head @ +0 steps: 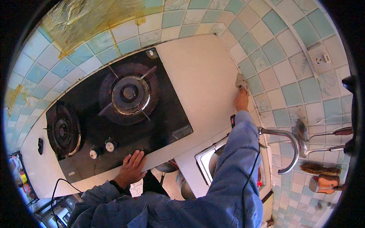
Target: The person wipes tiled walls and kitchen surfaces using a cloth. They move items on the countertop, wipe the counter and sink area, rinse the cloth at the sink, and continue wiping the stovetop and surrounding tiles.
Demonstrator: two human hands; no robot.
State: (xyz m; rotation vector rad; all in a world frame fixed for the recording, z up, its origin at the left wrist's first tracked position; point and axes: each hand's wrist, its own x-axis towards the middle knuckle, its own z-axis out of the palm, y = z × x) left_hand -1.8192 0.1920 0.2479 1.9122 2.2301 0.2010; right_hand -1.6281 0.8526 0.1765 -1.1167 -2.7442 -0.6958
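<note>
My right hand (241, 100) reaches to the tiled wall at the right edge of the pale countertop (196, 77), its fingers closed on a crumpled greyish cloth (241, 81). The cloth lies against the foot of the wall. My left hand (133, 168) rests flat with spread fingers on the front edge of the black gas cooktop (168, 108) and holds nothing. Two burners are on the cooktop, a large one (129, 92) with a pan support and another (62, 129) at the left. Two control knobs (110, 146) sit just beyond my left hand.
My right arm passes over a steel sink (206, 162) and beside a curved faucet (295, 148). Ladles (303, 129) and a brush (319, 168) hang by the right wall. Pots (186, 188) stand below the counter. A small black object (40, 146) lies left of the cooktop. A cable crosses my right sleeve.
</note>
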